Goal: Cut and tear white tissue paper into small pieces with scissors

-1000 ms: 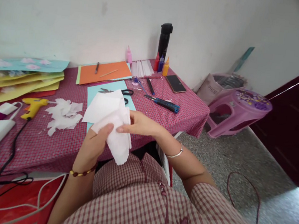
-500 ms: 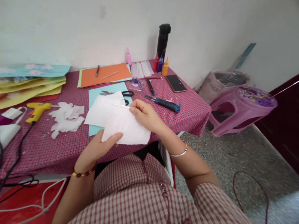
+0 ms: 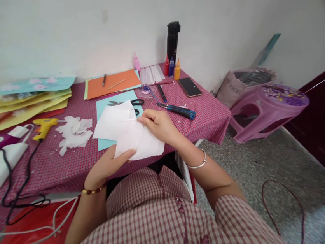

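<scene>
My left hand (image 3: pixel 110 164) pinches the lower edge of a thin white tissue sheet (image 3: pixel 139 139), thumb on top. My right hand (image 3: pixel 158 124) grips the same sheet at its upper edge with fingers curled. The sheet is held spread out above the near edge of the table (image 3: pixel 66 166), which has a red checked cloth. Under it lies another white sheet (image 3: pixel 111 118) on a light blue paper (image 3: pixel 104 143). Black-handled scissors (image 3: pixel 129 102) lie just beyond on the blue paper.
White paper scraps (image 3: pixel 74 133) and a yellow glue gun (image 3: pixel 43 126) lie to the left, with coloured paper stacks (image 3: pixel 27 96), an orange sheet (image 3: pixel 113 80), a blue cutter (image 3: pixel 178 110), a phone (image 3: pixel 190 87), paint bottles (image 3: pixel 171 68) and a black flask (image 3: pixel 172 41). A pink stool (image 3: pixel 269 110) stands on the right.
The crumpled tissue has been pulled open into a flat sheet between both hands. My right hand rose to its upper edge. The view shifted slightly.
</scene>
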`<state>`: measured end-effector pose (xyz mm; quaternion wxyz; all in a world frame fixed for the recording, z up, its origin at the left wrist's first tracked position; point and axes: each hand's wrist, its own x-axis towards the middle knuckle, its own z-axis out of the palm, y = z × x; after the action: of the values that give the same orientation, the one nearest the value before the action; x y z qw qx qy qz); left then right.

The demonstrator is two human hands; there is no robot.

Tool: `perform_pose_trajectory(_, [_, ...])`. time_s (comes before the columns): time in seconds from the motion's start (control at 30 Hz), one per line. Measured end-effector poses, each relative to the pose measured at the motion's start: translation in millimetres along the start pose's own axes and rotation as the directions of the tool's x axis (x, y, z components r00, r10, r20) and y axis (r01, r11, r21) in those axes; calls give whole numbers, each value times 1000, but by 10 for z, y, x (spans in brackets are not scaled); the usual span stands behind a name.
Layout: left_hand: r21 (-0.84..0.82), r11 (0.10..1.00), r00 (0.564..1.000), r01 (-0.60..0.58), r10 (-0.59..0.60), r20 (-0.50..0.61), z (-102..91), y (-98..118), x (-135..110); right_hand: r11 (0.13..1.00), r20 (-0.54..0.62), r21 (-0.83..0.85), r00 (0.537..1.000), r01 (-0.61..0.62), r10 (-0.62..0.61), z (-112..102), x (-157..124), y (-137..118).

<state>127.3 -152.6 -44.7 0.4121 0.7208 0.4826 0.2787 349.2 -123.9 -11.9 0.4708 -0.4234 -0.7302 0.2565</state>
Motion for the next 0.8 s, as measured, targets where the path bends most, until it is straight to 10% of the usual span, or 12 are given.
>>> perform_pose_trajectory(0.17, [-51,999,1000,-2,1,-4,-123,-3,15,999,44,45,999,21,-23,-37,8,25])
perform_pose_trajectory(0.33, [-392,895,940,-215,81,-330,-332,86,-13,997,203,-27,977,66,-59,26,-24,-18])
perform_pose_trajectory(0.6, [180,977,921,-116,174,-350,-88,230,-118,984,484,-109,872,142,-72,178,-89,-142])
perform_pose_trajectory(0.73, [-8,995,773,-103,75,-630,-145,188,-184,997,334,28,939,76,-81,39,-53,-54])
perform_pose_trajectory(0.8, [-57,991,792,-119,60,-608,-201,169,-202,987,202,157,978,15,-47,-7,-28,-16])
